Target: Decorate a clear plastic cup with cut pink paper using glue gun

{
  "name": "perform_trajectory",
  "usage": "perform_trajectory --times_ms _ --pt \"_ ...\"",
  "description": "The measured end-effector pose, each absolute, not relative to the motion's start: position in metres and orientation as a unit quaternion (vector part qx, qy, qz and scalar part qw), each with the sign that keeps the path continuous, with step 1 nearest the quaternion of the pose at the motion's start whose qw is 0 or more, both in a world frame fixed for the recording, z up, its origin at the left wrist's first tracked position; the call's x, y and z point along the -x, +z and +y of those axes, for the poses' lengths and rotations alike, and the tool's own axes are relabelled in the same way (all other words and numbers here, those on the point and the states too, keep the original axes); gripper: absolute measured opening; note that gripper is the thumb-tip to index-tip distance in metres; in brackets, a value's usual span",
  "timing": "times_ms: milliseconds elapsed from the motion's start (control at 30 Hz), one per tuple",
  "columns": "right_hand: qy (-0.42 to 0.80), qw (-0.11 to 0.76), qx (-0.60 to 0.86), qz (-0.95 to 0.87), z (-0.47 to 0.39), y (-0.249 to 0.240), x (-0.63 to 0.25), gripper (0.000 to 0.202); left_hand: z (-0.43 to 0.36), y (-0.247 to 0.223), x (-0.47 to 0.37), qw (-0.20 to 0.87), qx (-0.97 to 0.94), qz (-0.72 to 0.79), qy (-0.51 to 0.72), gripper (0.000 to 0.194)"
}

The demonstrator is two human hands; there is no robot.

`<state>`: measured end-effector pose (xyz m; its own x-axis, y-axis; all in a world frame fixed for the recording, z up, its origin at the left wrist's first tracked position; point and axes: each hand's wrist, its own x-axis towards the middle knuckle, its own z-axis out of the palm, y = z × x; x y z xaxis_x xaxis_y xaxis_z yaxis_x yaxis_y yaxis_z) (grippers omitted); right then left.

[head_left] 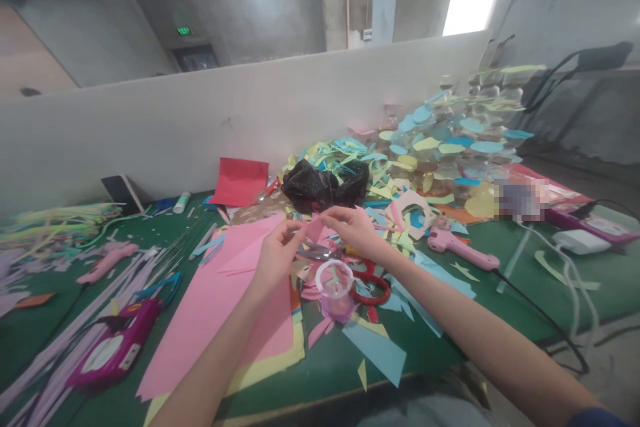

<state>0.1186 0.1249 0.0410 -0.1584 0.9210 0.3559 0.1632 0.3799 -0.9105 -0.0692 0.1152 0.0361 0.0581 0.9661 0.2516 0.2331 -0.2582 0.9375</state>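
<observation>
Head view: small pink paper piece [315, 228] sits up between my two hands, straight ahead of me, raised over the clutter on the table [320, 370]. My left hand [279, 252] is on its left side, thumb and fingers closed in a pinch at its edge. My right hand [356, 233] comes in from the right, fingertips pinching the upper right part. Neither hand is clearly nearer; the piece fills the narrow gap between both sets of fingertips. Its long axis is hard to call, partly hidden by fingers and a bit blurred; I can't tell if it's folded.

Just below, on my side of the piece, the scissors [373, 288] lie slantwise: blades toward my left fingers, red handles off to the right, under my right forearm. My hands aren't in the handles. A clear cup [334, 287] with a pinkish lower part stands just on my side of the blades, in front of part of the scissors. Left forearm passes over the large pink sheets [215, 313], which run slantwise from near left to far right, yellow paper showing under their near edge. Blue paper scrap [380, 352] lies near the cup, close to the table edge. Black plastic bag [325, 185] is beyond my fingertips, offcuts around it. One pink glue gun [465, 252] is well off to the right, another [107, 263] far left.
</observation>
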Motion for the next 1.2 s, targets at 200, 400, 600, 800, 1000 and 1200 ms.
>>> perform_trajectory --times_ms 200,400,600,800,1000,1200 --pt "0.372 0.503 0.409 -0.664 0.124 0.038 -0.118 0.025 0.113 0.035 0.072 0.393 -0.607 0.474 0.501 0.025" --pt "0.418 0.51 0.393 -0.641 0.127 0.035 -0.116 0.025 0.112 0.038 0.072 0.365 -0.628 0.465 0.506 0.021" --pt "0.454 0.507 0.375 -0.629 0.129 0.029 -0.113 0.03 0.114 0.04 0.068 0.332 -0.66 0.464 0.489 0.02" --pt "0.455 0.524 0.375 -0.614 0.129 0.031 -0.112 0.03 0.11 0.036 0.064 0.28 -0.682 0.487 0.468 0.021" --pt "0.466 0.519 0.381 -0.607 0.127 0.032 -0.111 0.035 0.106 0.036 0.061 0.238 -0.695 0.504 0.454 0.021" --pt "0.457 0.524 0.381 -0.61 0.132 0.027 -0.111 0.033 0.103 0.036 0.06 0.249 -0.7 0.492 0.454 0.02"
